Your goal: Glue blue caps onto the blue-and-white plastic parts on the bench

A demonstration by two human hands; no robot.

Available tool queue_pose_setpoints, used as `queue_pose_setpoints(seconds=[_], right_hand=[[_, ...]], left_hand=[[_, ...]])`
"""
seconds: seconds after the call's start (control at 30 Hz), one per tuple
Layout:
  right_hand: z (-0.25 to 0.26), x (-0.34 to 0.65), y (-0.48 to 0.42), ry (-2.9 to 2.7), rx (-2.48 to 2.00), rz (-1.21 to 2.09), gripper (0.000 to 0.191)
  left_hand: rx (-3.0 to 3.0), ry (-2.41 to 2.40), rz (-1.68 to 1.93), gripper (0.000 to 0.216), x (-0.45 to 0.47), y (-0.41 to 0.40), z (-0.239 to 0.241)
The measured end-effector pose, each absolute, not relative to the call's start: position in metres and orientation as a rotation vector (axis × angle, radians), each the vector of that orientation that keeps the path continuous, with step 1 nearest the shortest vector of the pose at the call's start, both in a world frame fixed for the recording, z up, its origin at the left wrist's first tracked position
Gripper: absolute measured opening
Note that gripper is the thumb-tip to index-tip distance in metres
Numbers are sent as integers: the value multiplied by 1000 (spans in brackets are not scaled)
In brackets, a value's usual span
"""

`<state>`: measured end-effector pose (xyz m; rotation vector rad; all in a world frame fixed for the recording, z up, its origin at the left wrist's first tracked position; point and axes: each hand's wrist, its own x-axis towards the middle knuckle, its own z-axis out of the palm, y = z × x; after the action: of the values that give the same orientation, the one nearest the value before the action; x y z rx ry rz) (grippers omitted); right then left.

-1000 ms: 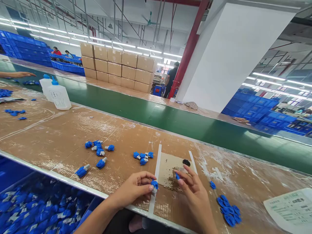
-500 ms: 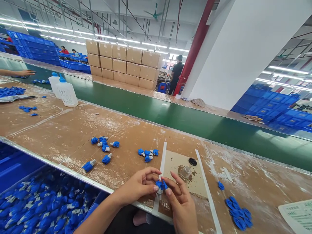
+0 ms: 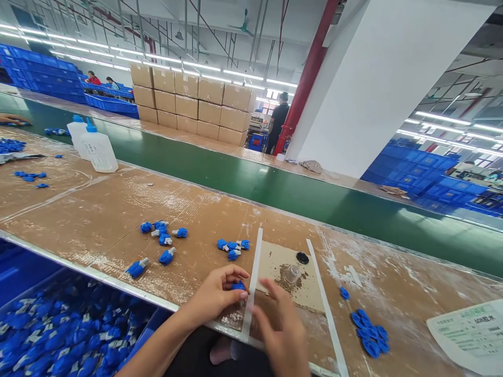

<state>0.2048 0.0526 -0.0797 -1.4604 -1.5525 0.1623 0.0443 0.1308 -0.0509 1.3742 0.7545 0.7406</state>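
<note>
My left hand [image 3: 218, 294] pinches a small blue plastic part [image 3: 238, 287] between thumb and fingers, just above the near edge of the brown workbench [image 3: 98, 214]. Beside it on the right, my right hand [image 3: 281, 330] is smeared by motion, fingers pointing up, and I cannot make out anything in it. Ahead of both hands lies a cardboard square [image 3: 285, 275] framed by two white strips, with a small clear cup [image 3: 291, 273] and a black cap [image 3: 302, 257] on it. Loose blue parts lie in small groups [image 3: 163, 235] [image 3: 233, 247] to the left and in a pile [image 3: 369, 337] to the right.
A blue bin [image 3: 66, 335] full of blue parts sits below the bench at my left. Two white bottles [image 3: 96, 149] stand at the far left beside a green conveyor belt [image 3: 275, 191]. A printed sheet [image 3: 469, 335] lies at the right. Another person's hand [image 3: 11, 119] shows far left; stacked cartons [image 3: 188, 104] stand behind.
My right hand has drawn back from the left hand toward me and is now blurred. The left hand keeps its pinch on the blue part in about the same spot.
</note>
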Motion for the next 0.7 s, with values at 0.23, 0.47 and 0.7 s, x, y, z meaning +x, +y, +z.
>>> queue_pose_setpoints(seconds=[0.23,0.47,0.7], right_hand=[[-68,362,73,-1426,-2133,-134,39],[-75,412,86,-1547,-2259,82,21],[-68,400,83,-1734,-2171,47,23]], left_hand=[[2172,1380,1068,22,9,163,-55],[2573,1656,1019,27,-19,191,-37],[2762,1261,667,16,29,175,-28]])
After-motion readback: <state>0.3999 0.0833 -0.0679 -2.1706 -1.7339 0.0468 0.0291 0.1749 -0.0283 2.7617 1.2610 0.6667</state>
